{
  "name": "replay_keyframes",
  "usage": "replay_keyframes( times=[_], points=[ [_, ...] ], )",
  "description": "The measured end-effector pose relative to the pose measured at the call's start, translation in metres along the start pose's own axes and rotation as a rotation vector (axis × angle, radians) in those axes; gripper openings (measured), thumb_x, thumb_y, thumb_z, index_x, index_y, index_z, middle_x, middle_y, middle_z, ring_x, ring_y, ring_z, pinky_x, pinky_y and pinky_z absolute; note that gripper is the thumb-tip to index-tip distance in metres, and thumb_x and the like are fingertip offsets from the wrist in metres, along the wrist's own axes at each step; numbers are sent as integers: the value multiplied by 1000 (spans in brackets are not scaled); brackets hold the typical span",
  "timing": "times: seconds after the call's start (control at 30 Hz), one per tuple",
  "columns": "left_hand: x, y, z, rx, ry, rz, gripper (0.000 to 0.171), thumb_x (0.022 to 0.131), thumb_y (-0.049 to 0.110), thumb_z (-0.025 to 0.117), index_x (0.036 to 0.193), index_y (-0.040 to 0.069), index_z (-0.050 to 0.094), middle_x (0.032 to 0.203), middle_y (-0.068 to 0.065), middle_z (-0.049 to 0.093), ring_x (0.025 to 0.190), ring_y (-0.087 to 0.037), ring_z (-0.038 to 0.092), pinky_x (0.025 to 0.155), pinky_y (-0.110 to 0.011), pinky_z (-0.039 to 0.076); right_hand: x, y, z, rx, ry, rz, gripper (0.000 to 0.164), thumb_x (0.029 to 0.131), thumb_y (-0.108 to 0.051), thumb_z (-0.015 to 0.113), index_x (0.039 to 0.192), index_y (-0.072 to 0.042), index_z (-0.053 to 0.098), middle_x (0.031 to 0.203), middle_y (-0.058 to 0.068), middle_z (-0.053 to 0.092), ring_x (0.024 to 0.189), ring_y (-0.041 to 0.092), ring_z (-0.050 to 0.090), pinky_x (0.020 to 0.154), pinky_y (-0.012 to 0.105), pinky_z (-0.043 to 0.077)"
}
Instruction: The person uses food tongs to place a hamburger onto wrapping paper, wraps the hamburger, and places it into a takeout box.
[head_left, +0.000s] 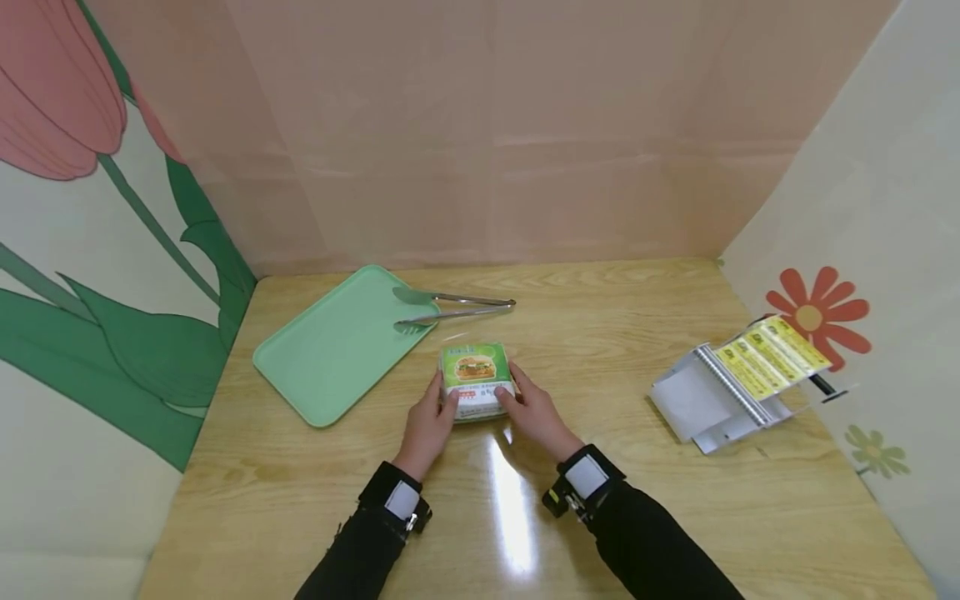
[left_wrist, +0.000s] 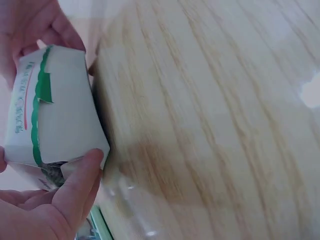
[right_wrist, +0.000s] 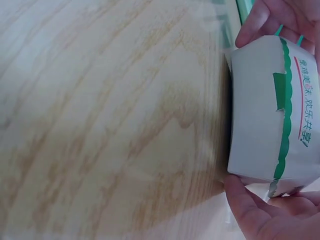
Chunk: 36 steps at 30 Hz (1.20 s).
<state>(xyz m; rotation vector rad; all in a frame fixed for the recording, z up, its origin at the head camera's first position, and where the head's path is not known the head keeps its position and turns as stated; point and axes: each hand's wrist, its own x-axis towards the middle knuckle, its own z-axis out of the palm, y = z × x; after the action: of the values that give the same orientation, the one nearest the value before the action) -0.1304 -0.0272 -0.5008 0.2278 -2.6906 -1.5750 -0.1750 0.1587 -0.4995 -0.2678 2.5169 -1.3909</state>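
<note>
A green-and-white burger box (head_left: 476, 371) with a picture of a burger on its lid sits near the middle of the table. The left hand (head_left: 427, 423) holds its left side and the right hand (head_left: 542, 422) its right side, thumbs toward the near edge. In the left wrist view, the box's white front (left_wrist: 67, 110) shows a green tab at the lid's scalloped edge, and the lid looks closed. The right wrist view shows the same front (right_wrist: 255, 110), with fingers at both ends. Fingers behind the box are partly hidden.
A mint-green tray (head_left: 330, 350) lies to the left, with metal tongs (head_left: 476, 310) resting partly over its right edge. On the right stands a grey metal holder (head_left: 693, 400) with a roller and a strip of yellow labels (head_left: 772, 357). Walls rise behind and beside the table.
</note>
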Motion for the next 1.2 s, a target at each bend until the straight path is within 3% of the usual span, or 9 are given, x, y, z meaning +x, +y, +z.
replay_keyframes(
  times=[0.2,0.33,0.43,0.57,0.63,0.7,0.93,1.2],
  points=[
    [0,5,3,31,-13,-28,58,100,33,43,147,2,29,138,-24,48,127,-36,47,104,-49,39,0,-2,2,-103,20,-37,66,99,-30,49,149,1,20,138,28,46,119,38,54,98,47,45],
    [-1,4,2,9,-48,-58,58,101,33,41,149,5,25,146,-20,39,135,-34,38,109,-48,33,1,-3,6,-106,30,-51,67,99,-29,49,149,3,19,141,27,41,129,37,44,106,48,37],
    [1,-2,-5,-52,-124,-70,64,97,31,48,151,11,20,152,-14,31,138,-31,34,111,-45,30,2,-2,7,-92,18,-35,67,99,-31,47,149,2,17,146,25,36,134,36,38,109,48,33],
    [5,-18,-16,-73,-256,-2,85,84,9,63,153,16,14,153,-13,29,131,-28,45,100,-37,45,2,0,6,-95,-1,-12,67,100,-34,44,150,0,15,148,24,34,136,35,36,110,47,31],
    [6,-24,-18,-35,-280,56,93,79,-3,66,153,15,13,152,-15,32,125,-28,52,90,-31,51,2,0,5,-103,-2,-12,67,100,-34,44,150,-1,15,147,24,35,135,35,36,110,47,32],
    [6,-26,-18,7,-262,94,93,78,-7,67,153,14,15,149,-16,36,119,-28,57,84,-27,53,2,0,5,-103,3,-21,67,100,-33,45,150,0,15,146,25,36,134,36,37,109,47,32],
    [6,-28,-13,119,-173,122,89,78,-2,73,151,12,24,144,-15,45,107,-25,64,81,-25,54,1,0,6,-105,-2,-23,67,100,-33,45,150,0,15,145,26,36,134,38,37,109,48,32],
    [6,-25,-8,101,-115,134,85,76,-7,72,147,9,29,141,-17,47,105,-28,65,84,-30,54,2,0,4,-107,-18,-4,68,100,-35,43,151,-2,13,148,24,34,136,37,35,111,48,30]
  ],
)
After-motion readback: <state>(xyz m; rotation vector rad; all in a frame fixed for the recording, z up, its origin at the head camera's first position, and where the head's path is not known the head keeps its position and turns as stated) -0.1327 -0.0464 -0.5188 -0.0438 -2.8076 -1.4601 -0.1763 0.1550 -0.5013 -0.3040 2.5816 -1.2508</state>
